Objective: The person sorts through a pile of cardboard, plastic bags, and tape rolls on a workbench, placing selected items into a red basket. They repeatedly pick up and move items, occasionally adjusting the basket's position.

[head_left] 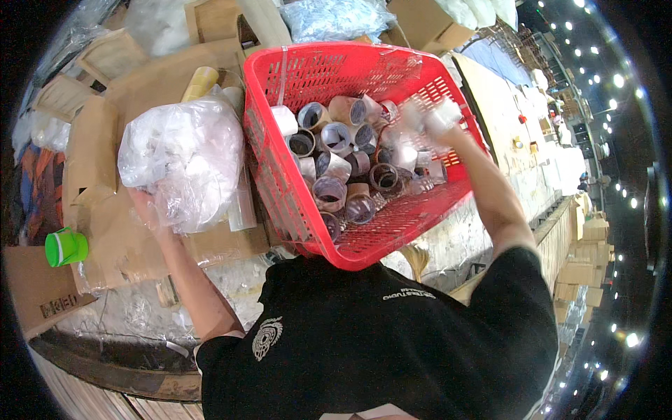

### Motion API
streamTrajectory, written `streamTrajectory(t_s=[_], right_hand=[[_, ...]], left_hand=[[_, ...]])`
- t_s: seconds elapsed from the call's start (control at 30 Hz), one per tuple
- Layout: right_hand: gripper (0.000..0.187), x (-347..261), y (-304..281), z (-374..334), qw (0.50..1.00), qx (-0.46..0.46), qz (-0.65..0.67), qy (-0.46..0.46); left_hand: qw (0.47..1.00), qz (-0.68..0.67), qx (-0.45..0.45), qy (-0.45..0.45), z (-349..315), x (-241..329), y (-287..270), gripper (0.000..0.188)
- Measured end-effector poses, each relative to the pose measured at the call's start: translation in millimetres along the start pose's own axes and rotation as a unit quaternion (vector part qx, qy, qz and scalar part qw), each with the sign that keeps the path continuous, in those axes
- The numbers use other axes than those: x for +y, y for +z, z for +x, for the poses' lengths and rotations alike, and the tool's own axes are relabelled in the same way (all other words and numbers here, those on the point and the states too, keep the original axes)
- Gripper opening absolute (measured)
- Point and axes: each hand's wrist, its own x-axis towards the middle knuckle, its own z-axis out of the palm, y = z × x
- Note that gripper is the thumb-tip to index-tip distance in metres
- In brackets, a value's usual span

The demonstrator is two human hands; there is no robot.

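A red plastic basket (pixel 297 217) with slotted walls stands tilted in front of me. Many tape rolls (pixel 336 137), some clear and some whitish, lie jumbled inside it. My right hand (pixel 451 133), smeared by motion, is at the basket's right side with a white tape roll (pixel 442 116) in its fingers. To the left of the basket, my left hand (pixel 145 208) grips the lower left edge of a bulging clear plastic bag (pixel 185 157). Whitish contents show through the bag, but I cannot make out their kind. The bag partly hides the left fingers.
Brown cardboard (pixel 105 245) lies under the bag, with a yellow roll (pixel 201 82) behind it. A small green bucket (pixel 66 246) sits at the far left. Blue-tinted plastic packs (pixel 336 19) lie beyond the basket. A pale worktop (pixel 518 140) runs along the right.
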Motion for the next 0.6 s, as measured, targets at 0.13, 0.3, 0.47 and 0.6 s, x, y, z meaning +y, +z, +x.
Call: streamTrajectory(t_s=[0.13,0.3,0.47,0.6], right_hand=[[0.026,38,78,33,0.980,0.172,0.080,0.051],[0.028,21,10,14,0.964,0.242,0.112,-0.004],[0.036,-18,-89,-29,0.913,0.342,0.182,0.130],[0.027,13,-78,-45,0.705,0.432,0.562,0.008]], left_hand=[[0.997,0.039,0.004,0.071,-2,12,5,0.071],[0.997,0.009,-0.027,0.065,-5,29,12,0.072],[0.997,-0.012,-0.054,0.057,17,17,9,0.072],[0.994,0.026,-0.048,0.095,25,7,6,0.071]])
